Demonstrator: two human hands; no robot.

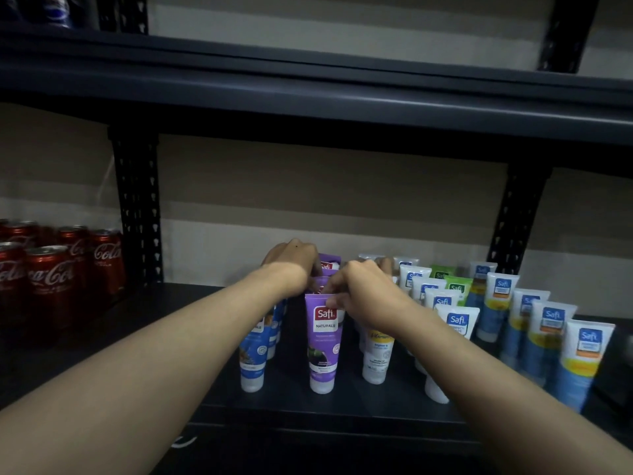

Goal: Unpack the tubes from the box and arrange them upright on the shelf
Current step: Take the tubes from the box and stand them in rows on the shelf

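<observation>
— Logging item one: front purple tube point(323, 341). Location?
— On the shelf point(291, 404), heading a single file of purple tubes point(329, 264) that runs front to back.
— Orientation?
— Long axis vertical, cap down on the shelf board, flat crimped end up, label facing out. The cap gives it a foot, which is likely why it stands that way.
— Grip?
— Fingertips of the right hand point(364, 298) appear to pinch the crimped top edge, seemingly to steady and square it. The left hand point(291, 265) curls over the tubes behind. Its fingers are hidden, so I cannot tell whether it is pinching or merely resting.
— Neighbours?
— Just beside on the left: blue tubes point(253, 354). In files on the right: white tubes point(455, 323), with green tubes point(455, 286) further back. Well apart, far left: cola cans point(51, 279). No box in view.
</observation>
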